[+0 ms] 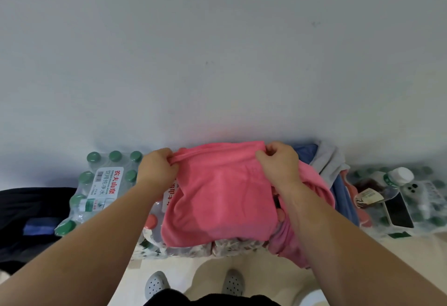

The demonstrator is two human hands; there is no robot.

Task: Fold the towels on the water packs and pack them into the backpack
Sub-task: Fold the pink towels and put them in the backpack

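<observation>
A pink towel (pixel 220 194) lies spread over shrink-wrapped water packs (pixel 101 184) against the wall. My left hand (pixel 157 170) pinches its far left corner and my right hand (pixel 280 163) pinches its far right corner, both at the wall side. More pink cloth (pixel 314 192) bunches under my right forearm. A blue towel (pixel 343 197) and a grey towel (pixel 329 160) lie heaped to the right. The dark backpack (pixel 29 213) sits on the floor at the far left, with a blue patch showing.
Another water pack (pixel 430 213) at the right carries a single bottle (pixel 394 180), a tagged item and a dark phone (pixel 399 211). The grey wall stands right behind the packs. My grey clogs (pixel 157 284) stand on the pale floor below.
</observation>
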